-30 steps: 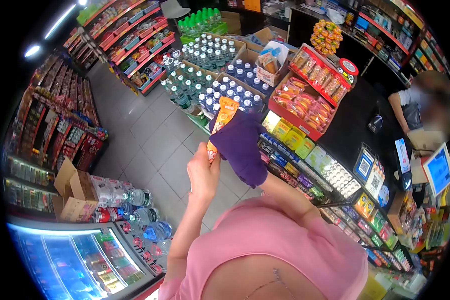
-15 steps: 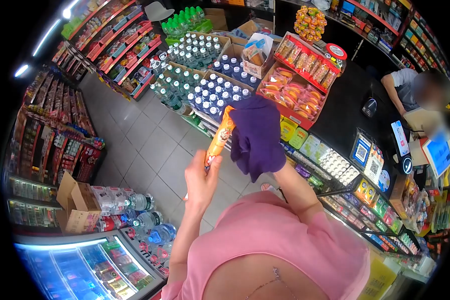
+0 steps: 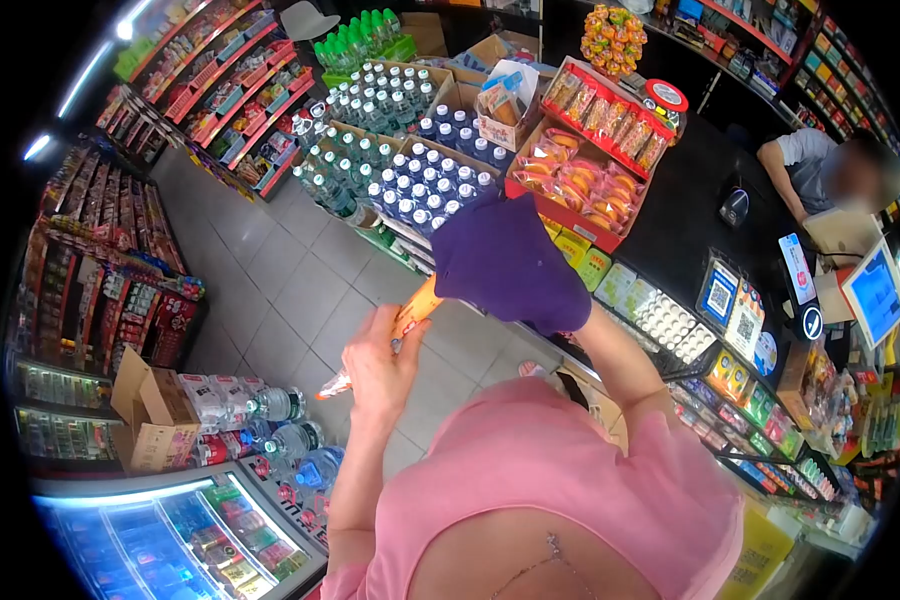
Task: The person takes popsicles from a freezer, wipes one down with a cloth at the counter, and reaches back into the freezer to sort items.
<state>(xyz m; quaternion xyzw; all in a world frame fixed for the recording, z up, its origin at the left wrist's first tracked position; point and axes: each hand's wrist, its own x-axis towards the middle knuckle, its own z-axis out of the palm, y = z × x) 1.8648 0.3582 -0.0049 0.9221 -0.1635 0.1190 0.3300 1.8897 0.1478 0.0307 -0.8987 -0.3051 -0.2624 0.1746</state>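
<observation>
My left hand is closed around the lower part of a long orange packet. The packet's upper end is hidden behind a dark purple cloth, and its crinkled lower end sticks out below my fingers. That cloth covers my right hand completely; only the wrist and forearm show below it. What the fingers under the cloth do is hidden. Beyond the cloth are boxes of white-capped bottles and a red box of packaged buns.
A black counter runs along the right, with a tilted screen and a person behind it. Snack shelves stand at the back left. Large bottles, a cardboard box and a lit cooler are at the lower left.
The purple cloth has spread over the packet's upper end and moved slightly right and down. My left hand has shifted left and lower, with the packet now more slanted.
</observation>
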